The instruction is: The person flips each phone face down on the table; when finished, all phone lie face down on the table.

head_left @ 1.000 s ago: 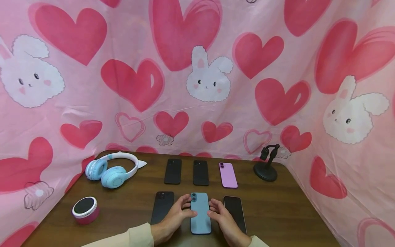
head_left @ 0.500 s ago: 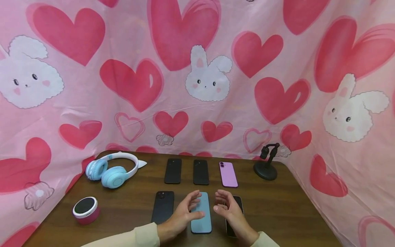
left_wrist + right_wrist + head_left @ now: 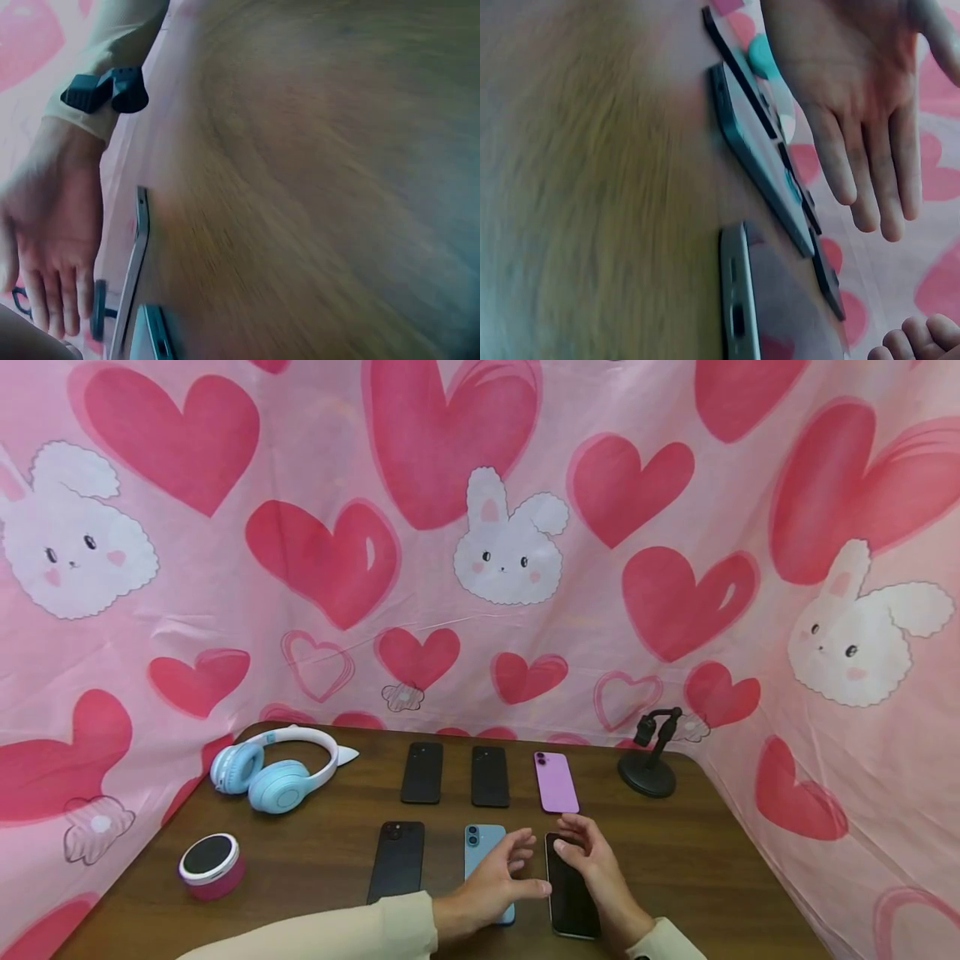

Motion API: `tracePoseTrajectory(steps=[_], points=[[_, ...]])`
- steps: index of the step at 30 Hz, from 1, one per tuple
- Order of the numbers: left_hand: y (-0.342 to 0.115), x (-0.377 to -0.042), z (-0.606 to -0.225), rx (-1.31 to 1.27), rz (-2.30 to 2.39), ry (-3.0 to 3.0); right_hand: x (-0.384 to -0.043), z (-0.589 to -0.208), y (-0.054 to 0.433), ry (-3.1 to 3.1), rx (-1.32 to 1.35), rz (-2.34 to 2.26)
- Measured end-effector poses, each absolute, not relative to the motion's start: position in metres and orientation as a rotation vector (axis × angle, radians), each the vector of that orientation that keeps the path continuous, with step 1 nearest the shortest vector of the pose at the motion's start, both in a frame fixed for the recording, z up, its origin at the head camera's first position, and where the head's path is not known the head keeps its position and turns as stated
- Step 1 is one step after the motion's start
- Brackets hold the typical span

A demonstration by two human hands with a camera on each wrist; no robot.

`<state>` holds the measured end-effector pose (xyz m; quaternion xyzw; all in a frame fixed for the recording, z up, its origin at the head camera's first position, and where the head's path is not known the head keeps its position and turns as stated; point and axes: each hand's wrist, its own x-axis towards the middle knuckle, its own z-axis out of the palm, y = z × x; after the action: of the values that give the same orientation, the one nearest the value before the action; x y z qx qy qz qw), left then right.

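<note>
My left hand (image 3: 498, 877), palm inward and fingers loosely bent, hovers over the light blue phone (image 3: 480, 843) and covers much of it. Its thumb reaches toward the black-screened phone (image 3: 572, 897), which lies face up to the right. My right hand (image 3: 603, 872) is along that phone's right side, thumb over the upper part of the screen and fingers past the top edge. Neither hand grips anything. In the right wrist view, the left palm (image 3: 855, 67) shows with straight fingers above the blue phone (image 3: 757, 150). The right palm (image 3: 60, 195) appears in the left wrist view.
A dark phone (image 3: 397, 860) lies left of the blue one. Behind are two black phones (image 3: 422, 772) (image 3: 490, 777) and a pink phone (image 3: 557, 782). Blue-white headphones (image 3: 281, 785) and a pink round speaker (image 3: 212, 868) sit left; a black stand (image 3: 648, 772) is at the back right.
Both hands have left the sides of the light blue phone and moved right, to the black-screened phone. The phones have stayed in place.
</note>
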<state>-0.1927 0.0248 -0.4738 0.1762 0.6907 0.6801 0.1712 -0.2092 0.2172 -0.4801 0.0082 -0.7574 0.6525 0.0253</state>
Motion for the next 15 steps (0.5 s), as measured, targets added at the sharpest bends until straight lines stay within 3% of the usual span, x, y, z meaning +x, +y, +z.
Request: tracePoseTrajectory(steps=[15], points=[[0.061,-0.207,-0.479,0.285,1.752,2.171,-0.218,-0.488,0.245,-2.535,-0.236,1.806]])
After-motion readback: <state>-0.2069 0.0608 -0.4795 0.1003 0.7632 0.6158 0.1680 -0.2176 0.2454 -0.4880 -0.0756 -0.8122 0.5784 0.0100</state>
